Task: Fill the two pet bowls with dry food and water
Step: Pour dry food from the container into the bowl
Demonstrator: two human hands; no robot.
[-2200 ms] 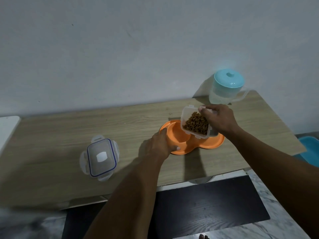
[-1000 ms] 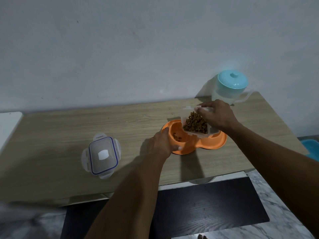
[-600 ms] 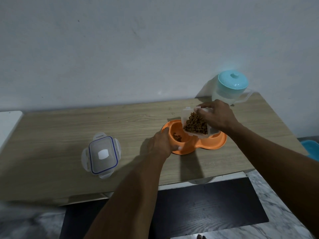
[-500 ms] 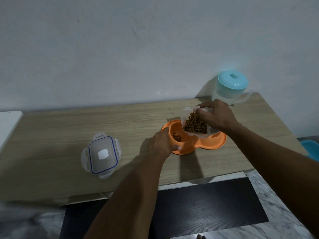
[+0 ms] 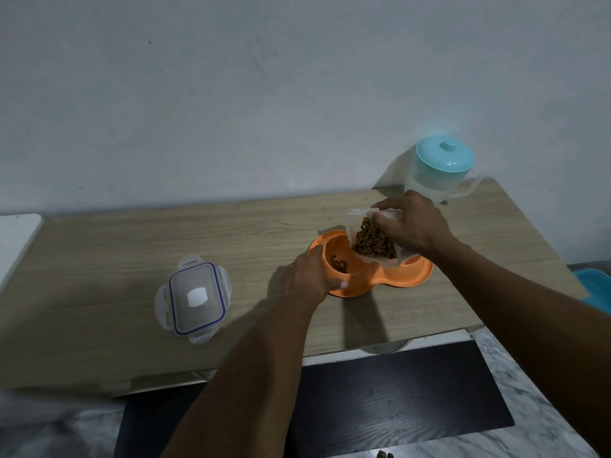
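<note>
An orange double pet bowl (image 5: pixel 408 280) sits on the wooden table (image 5: pixel 165 239). My left hand (image 5: pixel 307 276) grips its left rim. My right hand (image 5: pixel 411 224) holds a clear plastic container (image 5: pixel 367 223) tilted over the left bowl, its mouth facing me. Brown kibble (image 5: pixel 372 242) fills the container, and a few pieces of fallen kibble (image 5: pixel 339 262) lie in the left bowl. The right bowl is mostly hidden behind the container and my hand. A clear pitcher with a teal lid (image 5: pixel 441 171) stands at the table's far right corner, against the wall.
The container's clear lid (image 5: pixel 195 299) with blue seal and side clips lies flat on the table to the left. A white surface (image 5: pixel 15 239) adjoins the table's left end. A teal tub (image 5: pixel 595 287) sits on the floor right. A dark mat (image 5: pixel 380 401) lies below.
The container has tipped further over the left bowl, and kibble has dropped into the bowl, which was bare before. My left hand has stayed on the rim.
</note>
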